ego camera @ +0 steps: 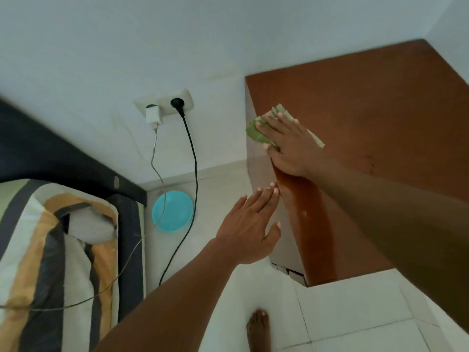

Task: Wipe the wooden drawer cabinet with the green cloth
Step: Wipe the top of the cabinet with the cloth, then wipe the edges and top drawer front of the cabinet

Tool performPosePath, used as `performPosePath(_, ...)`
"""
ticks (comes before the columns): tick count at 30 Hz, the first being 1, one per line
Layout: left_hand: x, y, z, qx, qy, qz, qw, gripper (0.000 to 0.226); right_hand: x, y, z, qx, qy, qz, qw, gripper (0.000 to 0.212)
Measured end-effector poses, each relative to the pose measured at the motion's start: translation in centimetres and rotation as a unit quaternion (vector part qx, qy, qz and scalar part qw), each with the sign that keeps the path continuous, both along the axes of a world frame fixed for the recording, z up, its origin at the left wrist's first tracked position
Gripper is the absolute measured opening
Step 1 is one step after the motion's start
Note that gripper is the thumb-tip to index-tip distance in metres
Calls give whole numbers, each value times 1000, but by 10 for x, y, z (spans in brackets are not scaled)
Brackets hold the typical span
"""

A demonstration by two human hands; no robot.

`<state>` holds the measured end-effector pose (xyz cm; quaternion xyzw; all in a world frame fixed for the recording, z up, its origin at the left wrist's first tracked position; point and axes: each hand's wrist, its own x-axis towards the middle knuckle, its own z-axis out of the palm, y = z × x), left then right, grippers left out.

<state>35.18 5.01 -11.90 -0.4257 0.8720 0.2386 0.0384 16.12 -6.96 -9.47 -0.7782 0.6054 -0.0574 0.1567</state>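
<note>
Right forearm crosses the frame, nearest the lens. Right hand (291,146) lies flat, fingers spread, pressing green cloth (256,132) onto the top of wooden cabinet (380,110) at its left edge; the cloth is bunched under the fingers. Left hand (250,224) is flat, fingers straight, holding nothing, fingertips at the cabinet's rounded edge. Bare foot (258,329) on white tiles. Blue dish (172,210) sits on the floor beneath wall socket (165,100), which has two plugs in it.

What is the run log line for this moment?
right hand: flat, presses green cloth on cabinet top | left hand: open, fingertips at cabinet edge
</note>
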Motion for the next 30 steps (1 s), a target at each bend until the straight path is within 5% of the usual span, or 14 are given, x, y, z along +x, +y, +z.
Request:
performPosePath(14, -7, 2, 1, 13, -31, 21, 999, 82, -26, 109, -3, 16, -46, 26, 998, 60)
performPosePath(26, -15, 7, 12, -3, -70, 39, 997, 87, -49, 250, -15, -94, -128, 40, 986, 44)
performPosePath(30, -19, 10, 15, 9, -86, 54, 995, 83, -58, 295, -9, -71, -91, 71, 991, 59)
